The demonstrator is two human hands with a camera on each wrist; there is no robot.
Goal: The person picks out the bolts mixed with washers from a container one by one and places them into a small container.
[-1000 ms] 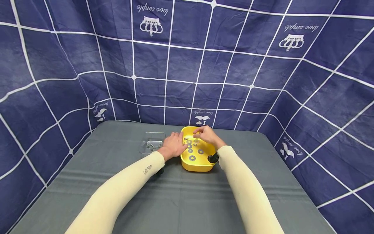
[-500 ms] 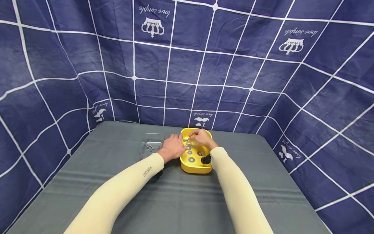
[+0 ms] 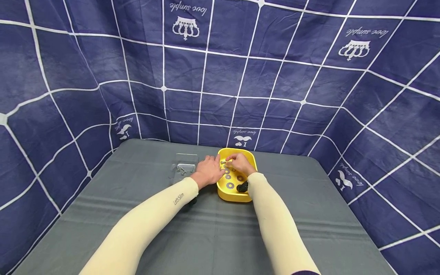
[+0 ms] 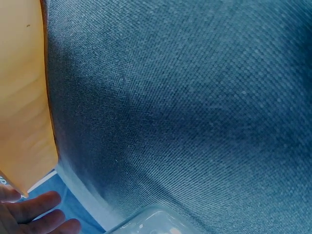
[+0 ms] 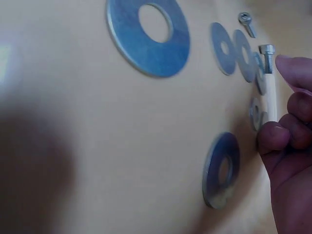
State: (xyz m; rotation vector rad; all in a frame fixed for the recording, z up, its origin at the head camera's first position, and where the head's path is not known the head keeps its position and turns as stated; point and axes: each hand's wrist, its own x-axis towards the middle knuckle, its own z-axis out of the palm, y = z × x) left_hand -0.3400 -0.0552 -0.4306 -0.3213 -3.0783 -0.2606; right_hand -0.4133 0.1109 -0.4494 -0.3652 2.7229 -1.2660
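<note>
A yellow bin [image 3: 235, 197] holds flat washers [image 3: 230, 185] and bolts. My left hand [image 3: 209, 170] rests at its left rim; in the left wrist view, the fingers [image 4: 36, 207] lie spread beside the bin's wall [image 4: 24, 97]. My right hand [image 3: 240, 164] reaches inside. In the right wrist view, thumb and forefinger [image 5: 295, 70] stand apart around a socket-head bolt [image 5: 267, 56], with a pale strip visible below its threads. Another bolt [image 5: 246, 20] lies beyond. Washers of several sizes, including a big washer [image 5: 148, 36], lie flat on the bin floor.
A clear plastic tray [image 3: 187, 156] with several bolts [image 3: 182, 170] stands left of the bin; its corner [image 4: 156, 214] shows in the left wrist view. A grey cloth [image 3: 213, 236] covers the table. A blue checked curtain [image 3: 220, 72] hangs behind.
My right hand has moved left and down within the bin, its fingertips coming up to the bolt near the left wall. My left hand has stayed at the rim.
</note>
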